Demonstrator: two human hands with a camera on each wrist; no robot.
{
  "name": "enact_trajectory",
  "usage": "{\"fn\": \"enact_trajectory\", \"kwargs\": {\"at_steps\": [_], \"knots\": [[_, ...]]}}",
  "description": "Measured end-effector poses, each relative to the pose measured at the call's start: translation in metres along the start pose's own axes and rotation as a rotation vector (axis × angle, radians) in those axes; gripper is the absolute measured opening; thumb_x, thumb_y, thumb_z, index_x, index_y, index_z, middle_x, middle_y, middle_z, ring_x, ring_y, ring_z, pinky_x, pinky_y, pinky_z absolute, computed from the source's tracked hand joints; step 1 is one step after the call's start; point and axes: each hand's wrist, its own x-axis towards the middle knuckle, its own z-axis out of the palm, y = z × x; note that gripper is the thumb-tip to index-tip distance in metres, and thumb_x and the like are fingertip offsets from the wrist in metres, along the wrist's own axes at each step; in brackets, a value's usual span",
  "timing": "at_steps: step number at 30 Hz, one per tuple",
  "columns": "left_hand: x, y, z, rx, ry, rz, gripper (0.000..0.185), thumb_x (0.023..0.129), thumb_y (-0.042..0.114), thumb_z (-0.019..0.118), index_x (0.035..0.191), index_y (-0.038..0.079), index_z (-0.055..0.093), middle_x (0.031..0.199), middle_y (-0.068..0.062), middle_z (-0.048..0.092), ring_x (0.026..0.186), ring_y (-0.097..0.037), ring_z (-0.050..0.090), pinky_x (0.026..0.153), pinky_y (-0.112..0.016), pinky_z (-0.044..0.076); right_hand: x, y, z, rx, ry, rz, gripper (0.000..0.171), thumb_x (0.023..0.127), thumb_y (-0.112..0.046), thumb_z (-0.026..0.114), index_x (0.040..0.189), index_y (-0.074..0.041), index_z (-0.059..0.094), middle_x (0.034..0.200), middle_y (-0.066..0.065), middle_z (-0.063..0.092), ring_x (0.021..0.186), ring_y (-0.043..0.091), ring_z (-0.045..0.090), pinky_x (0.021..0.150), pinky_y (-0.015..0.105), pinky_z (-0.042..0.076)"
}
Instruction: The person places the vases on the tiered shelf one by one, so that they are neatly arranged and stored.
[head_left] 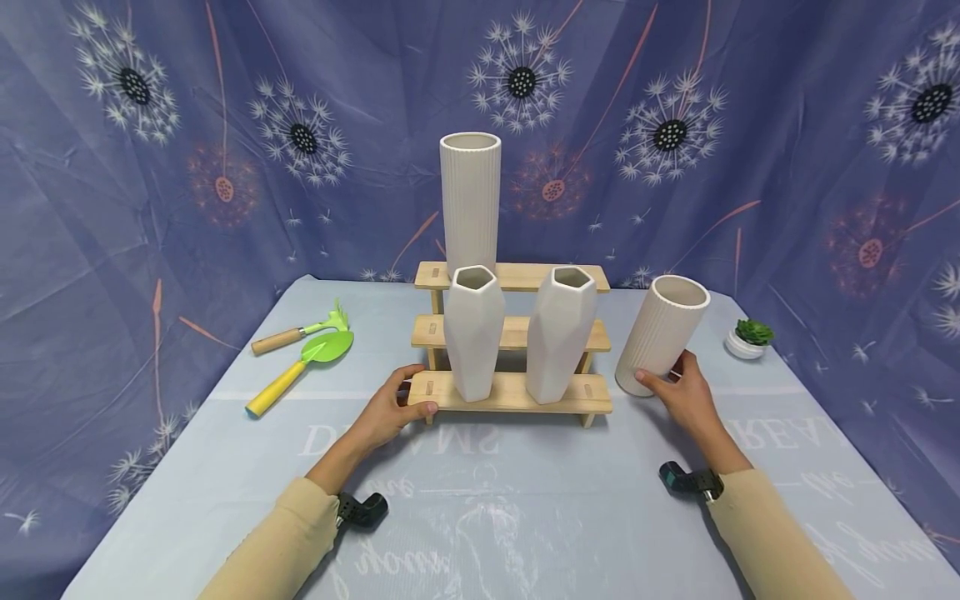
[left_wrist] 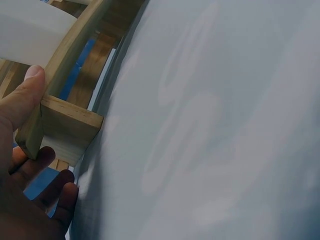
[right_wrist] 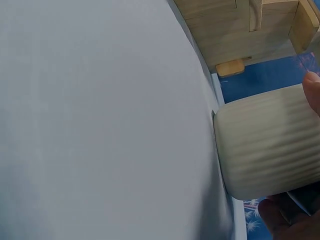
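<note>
On table [head_left: 525, 500], ribbed vase [head_left: 662, 335] between right fingers [head_left: 651, 382].

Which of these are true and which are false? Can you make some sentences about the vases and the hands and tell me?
1. The right hand holds the short ribbed vase standing on the table. True.
2. The tall ribbed vase lies on its side. False: it stands upright on the top step of the wooden shelf.
3. The left hand grips the shelf's bottom step at its left end. True.
4. Three faceted vases stand on the bottom step. False: two.
5. The green trowel lies right of the shelf. False: it lies to the left.
</note>
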Motion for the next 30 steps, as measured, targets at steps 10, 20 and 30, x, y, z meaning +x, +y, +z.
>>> {"fn": "enact_trajectory", "kwargs": {"at_steps": [10,20,30], "knots": [[0.016,-0.031,0.0,0.019,0.01,-0.001,0.076,0.083,0.024,0.073,0.145,0.009,0.03,0.135,-0.016,0.042,0.114,-0.03,0.05,0.081,-0.026,0.043,0.005,0.003,0.003,0.023,0.027,-0.019,0.09,0.085,-0.045,0.066,0.143,0.004,0.018,0.135,0.032,0.039,0.123,0.045,0.042,0.093,0.054,0.039],[0.016,-0.033,-0.001,0.038,0.024,-0.007,0.076,0.082,0.027,0.074,0.144,0.014,0.033,0.135,-0.014,0.042,0.114,-0.03,0.051,0.081,-0.027,0.044,0.007,0.003,0.004,0.011,0.04,-0.018,0.089,0.084,-0.046,0.066,0.141,0.005,0.021,0.134,0.031,0.04,0.121,0.044,0.044,0.09,0.052,0.04],[0.015,-0.033,-0.001,0.023,0.019,-0.001,0.075,0.083,0.028,0.073,0.144,0.012,0.032,0.134,-0.016,0.044,0.113,-0.03,0.051,0.081,-0.026,0.045,0.005,0.001,0.003,-0.002,0.059,-0.009,0.089,0.083,-0.046,0.068,0.141,0.004,0.024,0.132,0.03,0.044,0.119,0.041,0.046,0.088,0.049,0.041]]}}
